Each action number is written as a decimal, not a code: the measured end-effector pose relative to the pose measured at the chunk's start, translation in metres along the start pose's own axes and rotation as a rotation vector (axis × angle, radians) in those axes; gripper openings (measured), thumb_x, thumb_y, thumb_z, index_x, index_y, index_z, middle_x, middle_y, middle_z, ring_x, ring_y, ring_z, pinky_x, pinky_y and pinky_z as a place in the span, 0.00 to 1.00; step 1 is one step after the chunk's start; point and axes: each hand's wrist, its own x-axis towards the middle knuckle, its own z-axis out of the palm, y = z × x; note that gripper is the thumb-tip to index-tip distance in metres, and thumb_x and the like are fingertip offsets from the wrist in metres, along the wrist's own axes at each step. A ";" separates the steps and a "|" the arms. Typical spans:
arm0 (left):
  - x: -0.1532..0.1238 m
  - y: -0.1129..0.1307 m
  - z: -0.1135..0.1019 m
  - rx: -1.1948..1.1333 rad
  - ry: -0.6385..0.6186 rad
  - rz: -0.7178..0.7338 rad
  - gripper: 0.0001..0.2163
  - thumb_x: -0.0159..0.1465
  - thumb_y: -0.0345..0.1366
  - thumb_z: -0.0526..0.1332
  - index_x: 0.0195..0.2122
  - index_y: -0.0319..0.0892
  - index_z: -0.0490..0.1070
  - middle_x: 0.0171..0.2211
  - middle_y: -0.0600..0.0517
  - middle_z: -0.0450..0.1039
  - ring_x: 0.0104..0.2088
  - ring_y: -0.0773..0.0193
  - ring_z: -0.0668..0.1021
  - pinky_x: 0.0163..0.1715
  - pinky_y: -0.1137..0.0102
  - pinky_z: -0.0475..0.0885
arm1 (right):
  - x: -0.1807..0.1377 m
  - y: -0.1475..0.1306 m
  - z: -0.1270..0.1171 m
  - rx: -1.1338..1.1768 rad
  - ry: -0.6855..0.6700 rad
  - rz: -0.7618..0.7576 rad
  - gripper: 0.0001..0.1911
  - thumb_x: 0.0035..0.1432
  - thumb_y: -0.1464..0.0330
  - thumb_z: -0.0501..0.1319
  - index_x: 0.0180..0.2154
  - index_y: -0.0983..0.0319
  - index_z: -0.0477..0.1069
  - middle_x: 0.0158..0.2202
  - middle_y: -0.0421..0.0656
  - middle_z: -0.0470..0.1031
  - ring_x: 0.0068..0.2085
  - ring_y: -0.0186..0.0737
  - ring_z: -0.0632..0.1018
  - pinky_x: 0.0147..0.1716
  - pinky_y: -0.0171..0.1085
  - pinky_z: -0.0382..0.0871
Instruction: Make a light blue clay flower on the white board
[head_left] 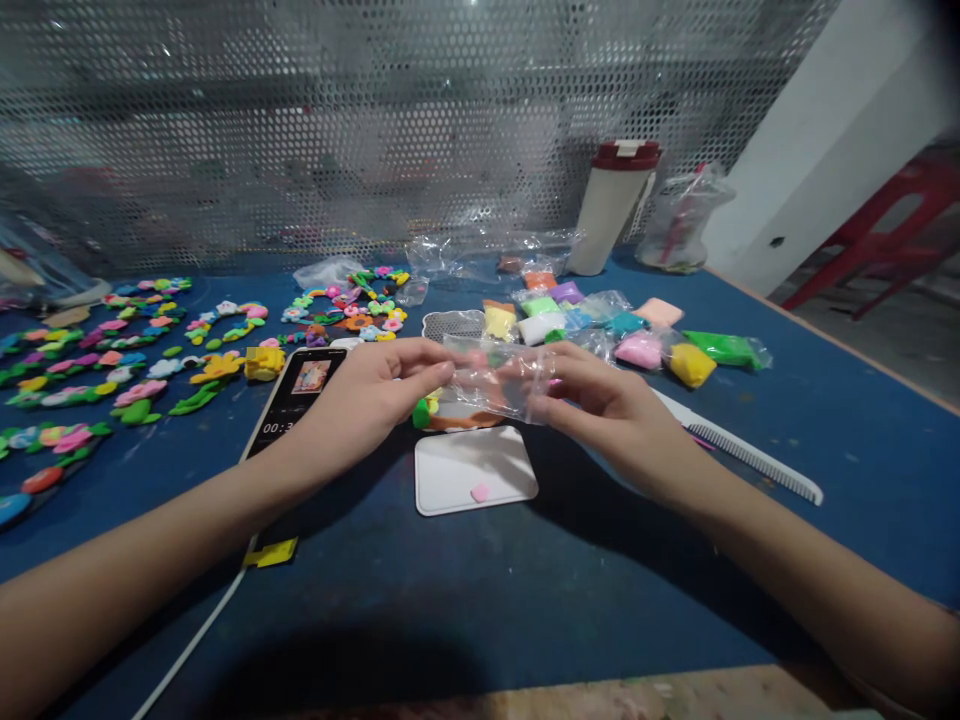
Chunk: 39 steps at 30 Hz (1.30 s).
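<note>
Far left of the white tray point(475, 470) lay your clay flowers point(97, 375), with the phone point(296, 400) nearer the tray, partly under your left hand point(367, 400). Your left fingers point(431, 365) and right fingers point(536, 385) were pressed together on opposite ends of the clear plastic bag point(491, 380), just above and beyond the tray. Your right hand point(604, 410) was right of the tray, near the white comb point(750, 450). Clay packets point(637, 340) lay beyond the tray. A hard tug could have split the bag, dropping its contents onto the tray or phone. The blue table point(600, 600) offered open room on the near side of the tray and toward its right edge.
</note>
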 end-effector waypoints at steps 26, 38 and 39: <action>0.004 -0.002 0.003 -0.036 0.059 -0.141 0.10 0.60 0.38 0.60 0.39 0.41 0.77 0.12 0.60 0.54 0.15 0.71 0.56 0.16 0.72 0.47 | 0.005 0.019 0.000 0.576 0.205 0.424 0.04 0.54 0.70 0.60 0.33 0.63 0.74 0.28 0.41 0.68 0.29 0.32 0.69 0.31 0.35 0.64; 0.004 -0.007 0.006 -0.098 -0.030 -0.093 0.12 0.61 0.43 0.59 0.37 0.40 0.71 0.28 0.53 0.74 0.17 0.74 0.58 0.17 0.74 0.50 | 0.009 0.000 -0.036 -0.278 0.466 0.175 0.11 0.58 0.64 0.59 0.24 0.58 0.67 0.23 0.39 0.61 0.26 0.37 0.62 0.27 0.38 0.52; 0.004 -0.008 0.006 -0.137 -0.047 -0.108 0.12 0.62 0.44 0.58 0.37 0.40 0.70 0.26 0.54 0.72 0.17 0.74 0.58 0.16 0.74 0.49 | 0.008 0.000 -0.048 -0.486 0.593 0.062 0.10 0.59 0.65 0.58 0.25 0.57 0.66 0.26 0.42 0.62 0.29 0.39 0.64 0.29 0.39 0.53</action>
